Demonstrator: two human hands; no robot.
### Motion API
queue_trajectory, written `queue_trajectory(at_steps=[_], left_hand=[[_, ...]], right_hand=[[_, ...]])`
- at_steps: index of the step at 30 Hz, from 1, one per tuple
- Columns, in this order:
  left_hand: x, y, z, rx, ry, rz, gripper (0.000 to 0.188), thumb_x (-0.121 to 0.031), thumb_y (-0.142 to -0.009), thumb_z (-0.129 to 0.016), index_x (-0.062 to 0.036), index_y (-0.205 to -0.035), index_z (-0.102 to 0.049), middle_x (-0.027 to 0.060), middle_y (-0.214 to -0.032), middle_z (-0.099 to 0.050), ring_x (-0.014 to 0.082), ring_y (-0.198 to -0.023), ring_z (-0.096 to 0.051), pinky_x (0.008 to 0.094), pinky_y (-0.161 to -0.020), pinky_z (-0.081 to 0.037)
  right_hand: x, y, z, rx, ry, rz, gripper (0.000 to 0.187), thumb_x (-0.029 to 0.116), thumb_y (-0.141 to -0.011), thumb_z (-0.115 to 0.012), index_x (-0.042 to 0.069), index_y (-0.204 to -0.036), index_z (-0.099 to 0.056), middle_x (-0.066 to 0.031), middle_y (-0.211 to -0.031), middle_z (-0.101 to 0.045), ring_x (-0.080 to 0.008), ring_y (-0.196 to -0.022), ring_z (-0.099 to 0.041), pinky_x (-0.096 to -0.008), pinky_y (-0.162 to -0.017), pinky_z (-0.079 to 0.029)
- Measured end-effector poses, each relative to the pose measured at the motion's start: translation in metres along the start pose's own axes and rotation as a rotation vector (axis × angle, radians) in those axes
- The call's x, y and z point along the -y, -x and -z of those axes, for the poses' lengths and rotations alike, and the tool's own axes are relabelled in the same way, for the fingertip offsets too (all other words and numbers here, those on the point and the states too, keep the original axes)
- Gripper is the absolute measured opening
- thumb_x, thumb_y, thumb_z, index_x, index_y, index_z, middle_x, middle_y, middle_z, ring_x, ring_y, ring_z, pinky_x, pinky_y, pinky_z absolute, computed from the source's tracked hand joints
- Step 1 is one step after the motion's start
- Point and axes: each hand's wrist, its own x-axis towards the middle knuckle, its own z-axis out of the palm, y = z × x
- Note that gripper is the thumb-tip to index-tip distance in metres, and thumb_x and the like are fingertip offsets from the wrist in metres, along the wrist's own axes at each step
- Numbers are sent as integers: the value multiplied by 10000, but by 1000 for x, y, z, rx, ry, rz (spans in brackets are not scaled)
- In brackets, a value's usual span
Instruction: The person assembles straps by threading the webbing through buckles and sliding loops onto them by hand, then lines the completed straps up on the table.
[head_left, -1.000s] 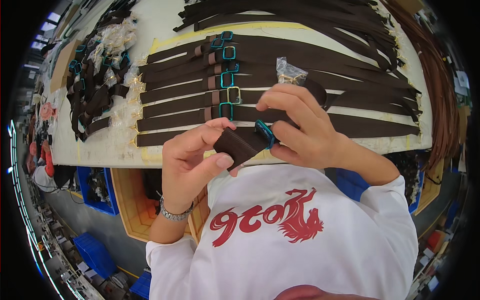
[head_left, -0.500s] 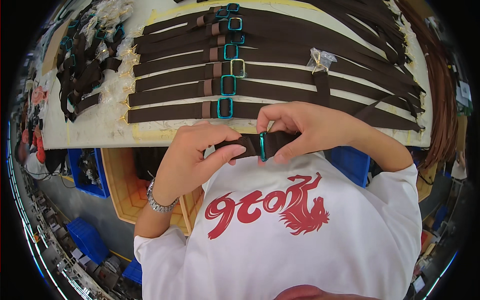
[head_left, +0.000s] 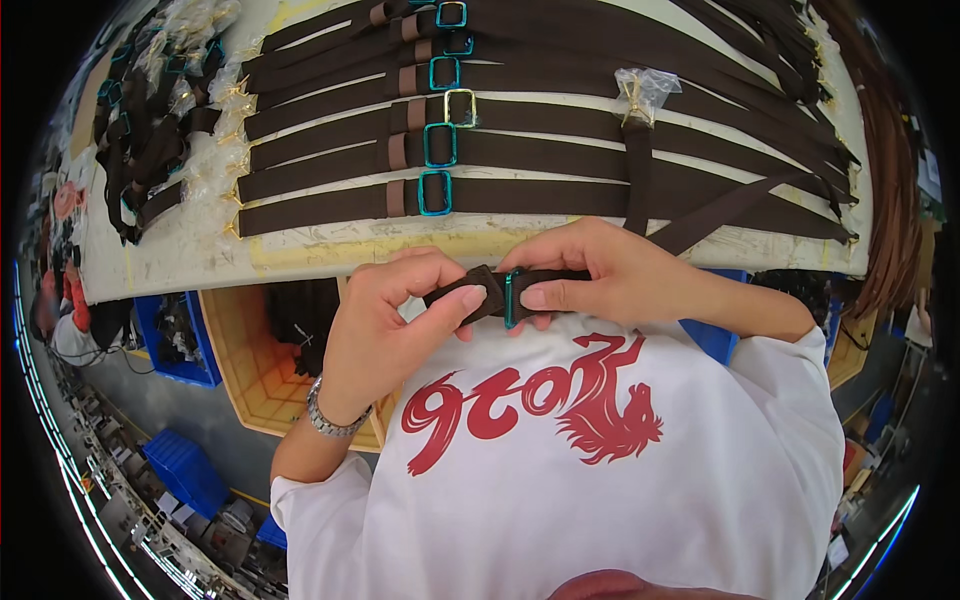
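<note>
In front of my chest I hold a dark brown webbing strap (head_left: pixel 486 291) with a teal metal slide buckle (head_left: pixel 511 297) on it. My left hand (head_left: pixel 385 310) pinches the strap between thumb and fingers just left of the buckle. On the other side, my right hand (head_left: pixel 600 272) grips the strap close to the buckle, thumb on top. Part of the strap is hidden behind my fingers. Beyond my hands, several similar straps (head_left: pixel 320 160) lie side by side on the table, with buckles such as this teal one (head_left: pixel 435 193) and a gold-toned one (head_left: pixel 460 107).
A worn white table (head_left: pixel 330 252) spans the far side. A plastic-wrapped gold hook (head_left: pixel 640 95) lies over the straps. At left sits a tangled strap pile (head_left: pixel 150 160). Below are a yellow crate (head_left: pixel 237 375) and blue bins (head_left: pixel 187 470). Brown strips (head_left: pixel 893 200) hang at right.
My view has shifted, so the table's straps sit higher in the picture. The right thumb has moved up against the strap beside the buckle, and more of the strap end shows at my left fingers.
</note>
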Motion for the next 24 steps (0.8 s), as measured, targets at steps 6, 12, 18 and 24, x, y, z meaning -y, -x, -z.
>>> queue_trajectory(at_steps=[6, 12, 18, 24], left_hand=[[-5, 12, -8, 22, 187, 154, 175, -106, -1015, -743, 37, -914, -740, 2, -777, -692, 56, -714, -605, 243, -686, -472], [2, 16, -8, 139, 113, 97, 195, -103, -1023, -723, 41, -892, -712, 7, -738, -664, 75, -672, -569, 256, -676, -453], [4, 8, -7, 236, -213, -200, 173, -57, -993, -717, -6, -833, -678, 74, -681, -641, 209, -629, -565, 371, -751, -485], [-3, -5, -1, 315, -498, -468, 164, -79, -1008, -707, -28, -853, -684, 55, -670, -615, 183, -630, -550, 353, -737, -476]], right_hand=[[-7, 7, -8, -58, -7, 9, 222, 66, -1078, -644, -44, -1262, -702, -60, -1030, -779, -95, -876, -694, -275, -836, -586], [-15, 11, -16, -81, 28, 22, 231, 74, -1059, -671, -40, -1258, -701, -90, -1055, -769, -136, -917, -718, -311, -864, -589], [-26, 9, -11, -39, 225, 141, 245, 86, -1009, -720, 18, -1241, -683, -105, -1033, -781, -151, -950, -691, -341, -917, -546], [-8, 7, -7, 10, 139, -61, 301, 26, -1027, -684, 47, -1312, -589, -37, -1001, -772, -78, -971, -683, -275, -931, -532]])
